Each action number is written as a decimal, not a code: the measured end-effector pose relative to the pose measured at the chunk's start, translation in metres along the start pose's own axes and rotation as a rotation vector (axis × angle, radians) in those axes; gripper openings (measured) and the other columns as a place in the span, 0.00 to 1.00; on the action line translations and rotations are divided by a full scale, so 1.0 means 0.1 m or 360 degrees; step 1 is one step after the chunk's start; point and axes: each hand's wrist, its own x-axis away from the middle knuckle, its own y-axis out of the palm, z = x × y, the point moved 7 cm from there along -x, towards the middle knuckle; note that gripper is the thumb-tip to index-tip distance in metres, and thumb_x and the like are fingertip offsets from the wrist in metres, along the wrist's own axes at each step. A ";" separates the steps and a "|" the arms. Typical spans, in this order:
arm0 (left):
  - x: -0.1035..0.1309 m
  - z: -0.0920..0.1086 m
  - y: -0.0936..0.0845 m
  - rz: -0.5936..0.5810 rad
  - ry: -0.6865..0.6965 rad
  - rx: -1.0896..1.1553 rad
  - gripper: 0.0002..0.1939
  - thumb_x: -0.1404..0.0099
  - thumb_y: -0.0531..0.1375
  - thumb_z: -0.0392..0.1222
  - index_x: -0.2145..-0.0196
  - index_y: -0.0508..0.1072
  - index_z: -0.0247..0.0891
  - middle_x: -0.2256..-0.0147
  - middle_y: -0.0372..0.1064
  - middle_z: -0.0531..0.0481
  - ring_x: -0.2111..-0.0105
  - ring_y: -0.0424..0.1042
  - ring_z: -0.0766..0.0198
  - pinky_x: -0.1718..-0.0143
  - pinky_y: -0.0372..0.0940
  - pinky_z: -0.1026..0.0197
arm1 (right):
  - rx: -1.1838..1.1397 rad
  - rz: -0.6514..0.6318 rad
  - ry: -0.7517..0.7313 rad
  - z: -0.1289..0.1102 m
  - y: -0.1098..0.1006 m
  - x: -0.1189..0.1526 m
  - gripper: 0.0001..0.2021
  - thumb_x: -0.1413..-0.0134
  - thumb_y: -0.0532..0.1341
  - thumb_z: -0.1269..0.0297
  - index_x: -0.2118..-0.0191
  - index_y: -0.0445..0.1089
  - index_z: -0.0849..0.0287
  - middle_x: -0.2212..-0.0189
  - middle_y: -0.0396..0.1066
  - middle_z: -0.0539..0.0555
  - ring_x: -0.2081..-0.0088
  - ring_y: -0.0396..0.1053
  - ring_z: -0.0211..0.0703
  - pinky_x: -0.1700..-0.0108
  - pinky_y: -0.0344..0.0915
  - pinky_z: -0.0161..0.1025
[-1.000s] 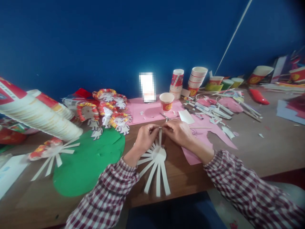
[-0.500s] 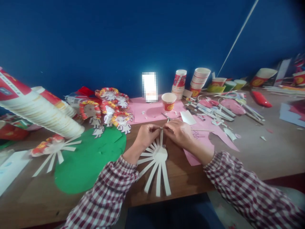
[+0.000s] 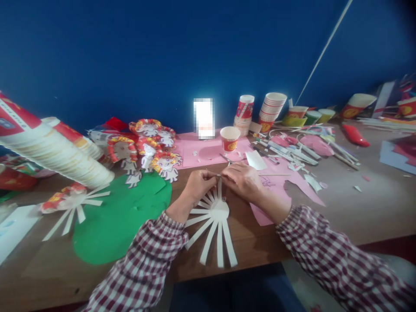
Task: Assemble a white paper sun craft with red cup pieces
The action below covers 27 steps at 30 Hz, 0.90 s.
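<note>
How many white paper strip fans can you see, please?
2: the central fan, pinched by the left hand and right hand; the far-left fan, overlapping the green paper sheet.

Two bare hands (image 3: pixel 197 188), two paper cups cut into splayed strips (image 3: pixel 219 211), two cup stacks at left (image 3: pixel 69 156), two cup stacks at back (image 3: pixel 272 108), one green sheet (image 3: pixel 120 221)
</note>
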 end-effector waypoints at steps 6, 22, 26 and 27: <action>0.03 0.06 0.03 -0.0024 -0.0081 0.0157 0.07 0.49 0.60 0.36 0.72 0.73 0.30 0.82 0.64 0.56 0.84 0.60 0.74 0.84 0.53 0.72 | -0.0027 0.0000 -0.0023 0.00 -0.01 0.00 0.10 0.38 0.53 0.64 0.68 0.68 0.59 0.69 0.71 0.54 0.65 0.65 0.41 0.60 0.59 0.37; 0.02 0.19 -0.01 0.0044 0.0257 -0.0173 0.13 0.44 0.59 0.46 0.73 0.74 0.31 0.82 0.65 0.53 0.82 0.61 0.72 0.82 0.54 0.70 | 0.0055 0.0018 0.0086 0.02 0.02 0.01 0.09 0.39 0.54 0.63 0.68 0.68 0.59 0.68 0.71 0.55 0.64 0.66 0.42 0.61 0.60 0.37; 0.01 0.21 -0.04 0.0118 0.0376 -0.0286 0.12 0.43 0.59 0.44 0.70 0.76 0.32 0.75 0.72 0.49 0.77 0.67 0.68 0.77 0.59 0.68 | 0.0058 0.0012 0.0112 0.04 0.02 0.02 0.09 0.39 0.54 0.62 0.67 0.69 0.59 0.69 0.72 0.55 0.65 0.68 0.43 0.62 0.61 0.37; 0.02 0.20 -0.04 0.0123 0.0383 -0.0297 0.12 0.43 0.59 0.43 0.69 0.76 0.32 0.73 0.73 0.48 0.76 0.68 0.67 0.76 0.60 0.68 | 0.0044 0.0004 0.0105 0.04 0.02 0.02 0.09 0.39 0.54 0.62 0.66 0.69 0.59 0.68 0.72 0.55 0.64 0.68 0.43 0.61 0.61 0.37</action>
